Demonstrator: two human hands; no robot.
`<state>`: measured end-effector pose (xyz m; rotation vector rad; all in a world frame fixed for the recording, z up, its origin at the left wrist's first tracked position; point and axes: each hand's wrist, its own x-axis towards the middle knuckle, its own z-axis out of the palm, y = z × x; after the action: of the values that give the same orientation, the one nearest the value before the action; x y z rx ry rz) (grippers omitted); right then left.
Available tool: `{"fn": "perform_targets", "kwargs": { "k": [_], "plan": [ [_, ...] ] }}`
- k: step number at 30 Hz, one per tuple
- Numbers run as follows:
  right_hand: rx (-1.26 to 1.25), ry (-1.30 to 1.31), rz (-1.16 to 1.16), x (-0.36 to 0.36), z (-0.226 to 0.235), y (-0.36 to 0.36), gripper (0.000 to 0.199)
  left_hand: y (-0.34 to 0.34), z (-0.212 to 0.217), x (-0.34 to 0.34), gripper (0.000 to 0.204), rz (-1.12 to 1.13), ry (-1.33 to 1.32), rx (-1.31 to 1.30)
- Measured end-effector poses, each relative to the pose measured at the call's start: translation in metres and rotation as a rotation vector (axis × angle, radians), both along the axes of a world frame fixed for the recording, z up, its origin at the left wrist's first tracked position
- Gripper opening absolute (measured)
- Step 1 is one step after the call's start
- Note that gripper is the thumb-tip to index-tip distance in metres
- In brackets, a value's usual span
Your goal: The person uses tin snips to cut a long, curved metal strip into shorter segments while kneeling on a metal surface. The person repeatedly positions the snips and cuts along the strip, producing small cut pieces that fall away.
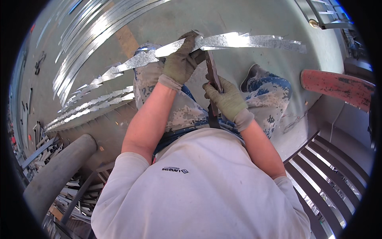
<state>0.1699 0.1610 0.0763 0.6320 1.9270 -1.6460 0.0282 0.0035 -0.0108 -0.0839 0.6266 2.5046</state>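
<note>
A long jagged strip of shiny galvanized sheet metal (223, 42) stretches nearly level across the knees. A dark, narrow, rusty-looking cutting tool (213, 77) stands roughly upright, meeting the strip's underside.

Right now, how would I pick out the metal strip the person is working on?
Start at the grey concrete floor ahead of the knees. The jagged galvanised strip crosses it, gripped by the gloved left hand. Unlike the strips stacked at left, it is held up, meeting the rusty tool.
</note>
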Motion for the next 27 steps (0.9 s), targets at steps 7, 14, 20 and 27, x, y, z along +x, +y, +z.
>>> {"fn": "perform_targets", "kwargs": {
  "k": [7, 14, 20, 27],
  "plan": [
    [0.021, 0.064, -0.045, 0.003, -0.013, -0.003, 0.052, 0.000, 0.002, 0.001, 0.026, 0.008, -0.001, -0.022],
    [0.056, 0.160, -0.096, 0.001, -0.016, -0.006, 0.044, -0.001, -0.006, 0.001, 0.037, -0.029, 0.067, -0.061],
    [-0.364, 0.118, -0.148, 0.007, 0.008, 0.004, 0.065, -0.004, -0.006, 0.001, 0.037, -0.049, 0.092, -0.025],
    [-0.215, 0.127, -0.159, 0.007, 0.000, -0.003, 0.064, -0.001, -0.003, 0.001, 0.032, 0.002, 0.043, -0.147]
  ]
}}
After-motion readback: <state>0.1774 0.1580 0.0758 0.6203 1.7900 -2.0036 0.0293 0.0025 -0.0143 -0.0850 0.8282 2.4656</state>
